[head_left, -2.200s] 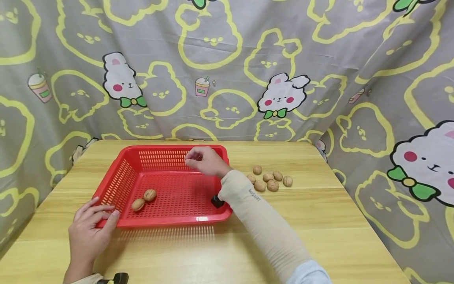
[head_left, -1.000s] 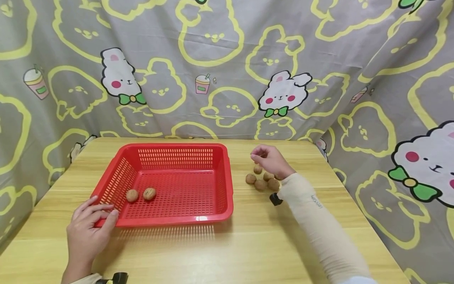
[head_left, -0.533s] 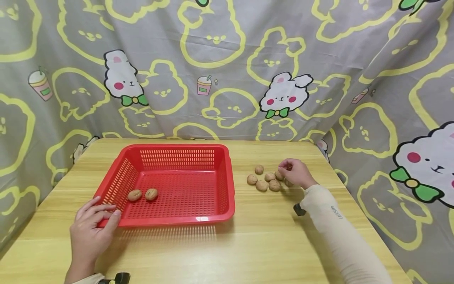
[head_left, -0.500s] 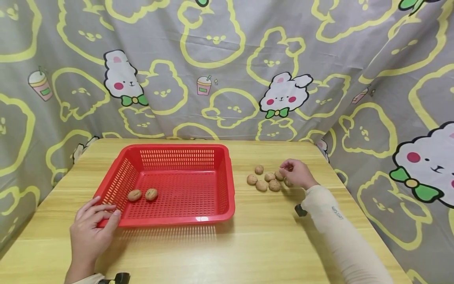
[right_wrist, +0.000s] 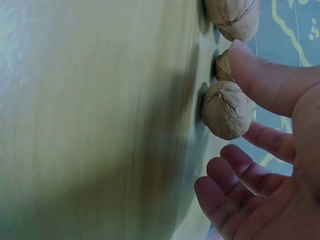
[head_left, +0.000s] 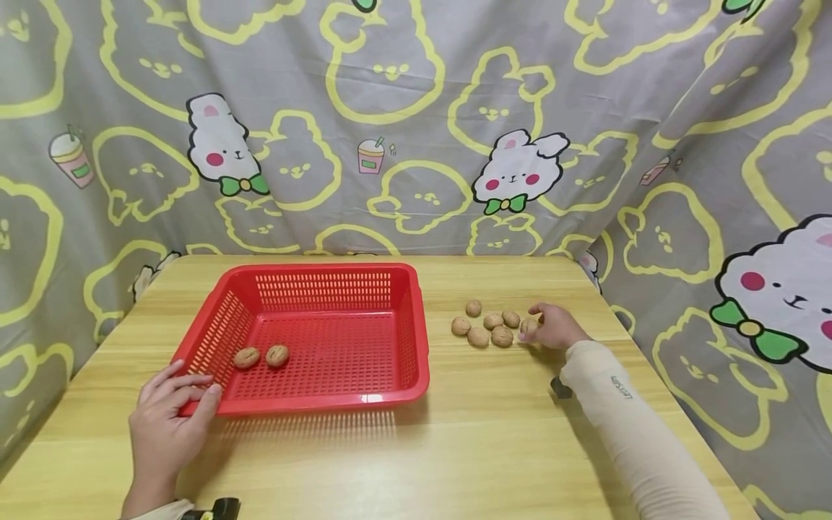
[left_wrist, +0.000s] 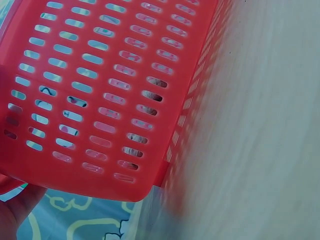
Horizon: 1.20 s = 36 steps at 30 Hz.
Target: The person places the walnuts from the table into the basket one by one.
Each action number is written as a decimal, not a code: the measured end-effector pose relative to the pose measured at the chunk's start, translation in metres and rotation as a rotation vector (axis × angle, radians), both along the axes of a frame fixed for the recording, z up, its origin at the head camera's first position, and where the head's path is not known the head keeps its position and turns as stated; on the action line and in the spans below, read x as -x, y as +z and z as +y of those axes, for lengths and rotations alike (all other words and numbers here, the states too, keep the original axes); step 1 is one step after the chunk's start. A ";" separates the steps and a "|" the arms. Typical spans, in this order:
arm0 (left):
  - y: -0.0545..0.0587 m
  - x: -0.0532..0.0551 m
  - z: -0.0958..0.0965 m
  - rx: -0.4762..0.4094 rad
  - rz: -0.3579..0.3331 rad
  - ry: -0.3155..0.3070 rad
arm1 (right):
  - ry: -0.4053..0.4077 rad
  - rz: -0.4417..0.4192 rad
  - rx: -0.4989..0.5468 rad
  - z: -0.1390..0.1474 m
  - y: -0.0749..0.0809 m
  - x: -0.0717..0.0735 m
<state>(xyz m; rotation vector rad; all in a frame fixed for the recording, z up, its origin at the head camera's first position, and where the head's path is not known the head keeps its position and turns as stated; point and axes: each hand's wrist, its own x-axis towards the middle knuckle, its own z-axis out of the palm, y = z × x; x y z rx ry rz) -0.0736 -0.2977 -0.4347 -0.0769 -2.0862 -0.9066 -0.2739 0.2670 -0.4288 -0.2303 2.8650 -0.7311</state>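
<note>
Two walnuts (head_left: pixel 276 356) lie in the left part of a red plastic basket (head_left: pixel 390 397). My left hand (head_left: pixel 167 419) holds the basket's near left corner, fingers over the rim; in the left wrist view only a bit of that hand (left_wrist: pixel 20 210) shows below the slotted wall. My right hand (head_left: pixel 559 327) is at the rightmost walnut (right_wrist: pixel 226 111) of a loose group on the table. Thumb and index finger stand spread on either side of this walnut, and the other fingers are loosely bent. The walnut rests on the wood.
Several other walnuts (head_left: pixel 478 336) lie close together just left of my right hand, right of the basket. The wooden table (head_left: pixel 494 448) ends at a patterned grey curtain (head_left: pixel 416 130) behind and on the right.
My right hand has gone from over the basket, empty, to the right and down to the outermost walnut, its fingers now spread around it. The left hand stays at the basket corner.
</note>
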 end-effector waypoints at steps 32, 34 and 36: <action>-0.003 0.000 -0.001 0.012 0.008 -0.006 | -0.095 0.202 0.162 -0.011 -0.001 0.001; -0.003 0.000 -0.001 0.015 0.017 -0.010 | -0.095 0.217 0.160 -0.013 0.002 0.002; -0.003 0.001 -0.001 0.017 0.022 -0.014 | -0.094 0.223 0.151 -0.015 0.006 0.002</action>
